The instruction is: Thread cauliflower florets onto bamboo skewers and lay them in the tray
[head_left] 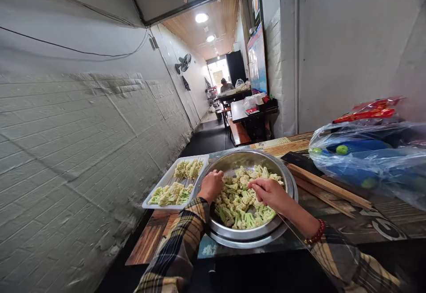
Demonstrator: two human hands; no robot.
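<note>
Steel bowl (239, 160); wooden table (149, 240); brick wall (83, 151)

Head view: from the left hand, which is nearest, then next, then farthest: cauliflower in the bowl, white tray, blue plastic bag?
1. Cauliflower, touched by the left hand, in the bowl.
2. White tray, just left of it.
3. Blue plastic bag, far right.

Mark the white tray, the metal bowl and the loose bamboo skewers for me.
white tray (159, 182): head view, on its left rim.
metal bowl (233, 160): head view, on the bare far inner wall.
bamboo skewers (328, 185): head view, middle of the bundle.
</note>
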